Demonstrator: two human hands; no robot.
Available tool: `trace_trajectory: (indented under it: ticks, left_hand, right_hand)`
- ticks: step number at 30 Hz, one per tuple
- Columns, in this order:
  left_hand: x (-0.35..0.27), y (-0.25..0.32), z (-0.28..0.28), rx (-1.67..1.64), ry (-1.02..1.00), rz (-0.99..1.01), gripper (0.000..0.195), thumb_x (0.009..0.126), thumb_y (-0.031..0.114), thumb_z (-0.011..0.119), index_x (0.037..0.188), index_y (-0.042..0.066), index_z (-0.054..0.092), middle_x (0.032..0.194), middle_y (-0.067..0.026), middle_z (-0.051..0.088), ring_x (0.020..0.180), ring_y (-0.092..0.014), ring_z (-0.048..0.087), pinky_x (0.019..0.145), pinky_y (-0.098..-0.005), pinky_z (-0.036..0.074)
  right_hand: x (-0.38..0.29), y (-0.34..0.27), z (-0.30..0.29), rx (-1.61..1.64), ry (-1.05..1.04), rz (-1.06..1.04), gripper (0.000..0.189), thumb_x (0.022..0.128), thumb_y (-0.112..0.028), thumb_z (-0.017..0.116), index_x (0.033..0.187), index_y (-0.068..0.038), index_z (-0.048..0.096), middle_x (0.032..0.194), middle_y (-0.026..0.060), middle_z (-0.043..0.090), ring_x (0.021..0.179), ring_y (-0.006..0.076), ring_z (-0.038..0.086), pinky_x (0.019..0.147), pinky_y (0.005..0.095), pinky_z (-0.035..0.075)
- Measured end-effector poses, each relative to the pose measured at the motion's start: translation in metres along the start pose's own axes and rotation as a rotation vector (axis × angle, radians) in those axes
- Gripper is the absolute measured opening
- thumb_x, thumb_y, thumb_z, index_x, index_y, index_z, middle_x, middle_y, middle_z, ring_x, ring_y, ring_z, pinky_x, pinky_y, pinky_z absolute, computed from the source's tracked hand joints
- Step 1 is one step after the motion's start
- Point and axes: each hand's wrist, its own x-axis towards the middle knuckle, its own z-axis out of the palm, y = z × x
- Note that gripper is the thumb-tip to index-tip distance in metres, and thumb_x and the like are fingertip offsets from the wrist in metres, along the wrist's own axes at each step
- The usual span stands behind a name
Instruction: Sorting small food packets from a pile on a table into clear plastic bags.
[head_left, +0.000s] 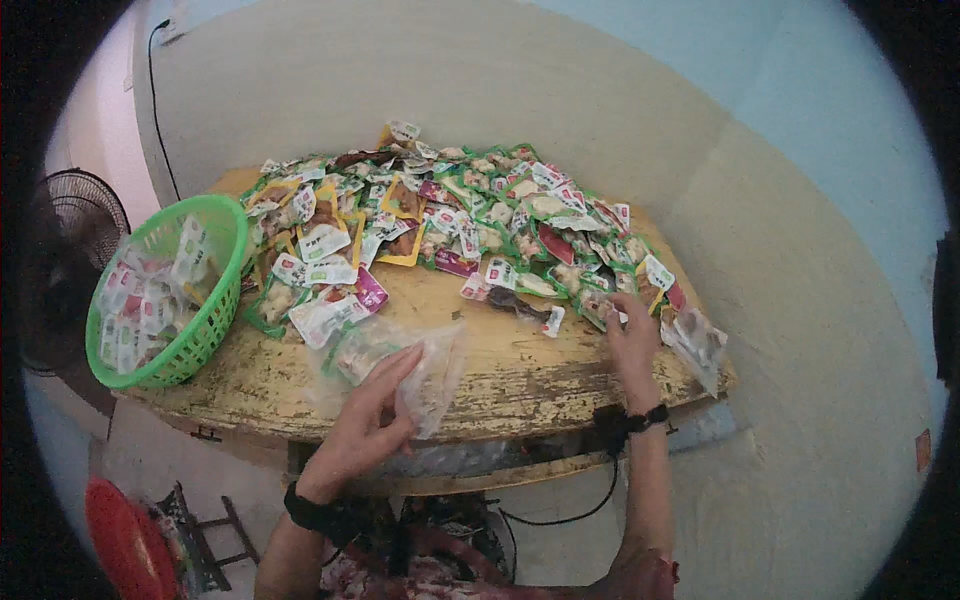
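In front of me, my left hand (375, 412) holds a transparent plastic bag (439, 379) by its near side, the thumb partly hidden by the fingers. The bag lies on the table, and a green-edged food packet (360, 360) shows through its film. Farther right, my right hand (634, 337) has its fingertips closed on a small green-edged food packet (596, 306) at the front of the pile. A dark brown food packet (517, 301) lies to the left of that hand. Another transparent bag (697, 341) with something inside rests by the table's right edge.
A large heap of sealed food packets (450, 202) covers the back of the worn yellow wooden table (510, 375). At left, a green plastic basket (225, 307) holds several bagged packets. A fan (82, 210), a red object (127, 540) and a dark frame (217, 532) stand beyond.
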Motion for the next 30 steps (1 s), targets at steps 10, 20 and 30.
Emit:
trace_trajectory:
  ticks: [10, 20, 30]
  left_hand:
    - [0.0, 0.007, 0.005, -0.021, 0.04, 0.005, 0.071, 0.089, -0.002, 0.059, 0.156, 0.011, 0.037, 0.156, -0.0105, 0.035, 0.086, -0.011, 0.059, 0.061, -0.0268, 0.059]
    - [-0.002, -0.001, 0.006, 0.015, 0.049, 0.009, 0.074, 0.089, -0.001, 0.061, 0.157, 0.011, 0.035, 0.158, -0.008, 0.033, 0.087, -0.012, 0.06, 0.062, -0.027, 0.059]
    - [-0.002, 0.0, 0.007, 0.029, 0.053, 0.004, 0.074, 0.088, 0.0, 0.06, 0.156, 0.011, 0.036, 0.154, -0.0086, 0.037, 0.079, -0.012, 0.06, 0.062, -0.0265, 0.057]
  right_hand:
    - [0.027, 0.01, -0.012, -0.213, -0.283, 0.046, 0.064, 0.079, -0.02, 0.081, 0.136, -0.007, 0.056, 0.135, 0.0181, 0.059, 0.128, 0.0361, 0.053, 0.102, 0.0475, 0.047]
    - [-0.027, -0.072, -0.027, -0.549, -0.035, -0.447, 0.033, 0.076, -0.026, 0.081, 0.097, -0.009, 0.061, 0.095, 0.0096, 0.055, 0.098, 0.0305, 0.055, 0.079, 0.0453, 0.044]
    - [-0.063, -0.049, -0.035, -0.205, -0.075, -0.119, 0.03, 0.091, -0.031, 0.071, 0.106, -0.005, 0.067, 0.103, 0.0129, 0.063, 0.102, 0.0336, 0.058, 0.083, 0.0448, 0.049]
